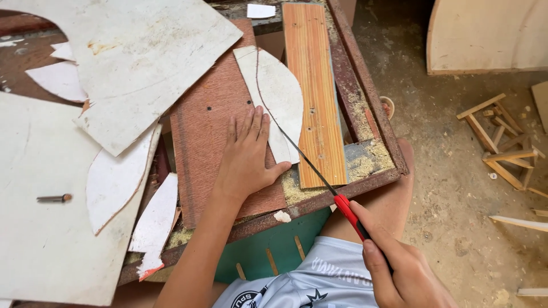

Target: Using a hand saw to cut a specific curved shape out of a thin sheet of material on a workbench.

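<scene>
**Sawing a curved line in thin white board**

Left hand [246, 157]: open, flat, fingers spread, palm pressing the white curved panel [277, 100] and the reddish-brown board [208, 131] beneath it. The panel lies under and just beyond the fingertips, its thumb side edge resting against the orange plank [314, 91].

Right hand [399, 268]: closed around the red handle [349, 214] of a narrow saw. The thin blade [302, 157] runs away from this hand, passing just beside the left thumb and meeting the panel along a dark drawn curve.

Judgement on doing the cut well: keep the blade on the drawn curve with light strokes, since the sheet looks thin and likely to flex or chip. The flat hand should hold pressure close to the cut, yet the thumb sits very near the blade and would be safer drawn back.

Hard to make out:
- blade tip, lost against the panel; cannot tell how far the cut reaches
- saw teeth, too fine to see
- most of the handle, hidden inside the right hand
- rusty frame [365, 97] contents under the sawdust
</scene>
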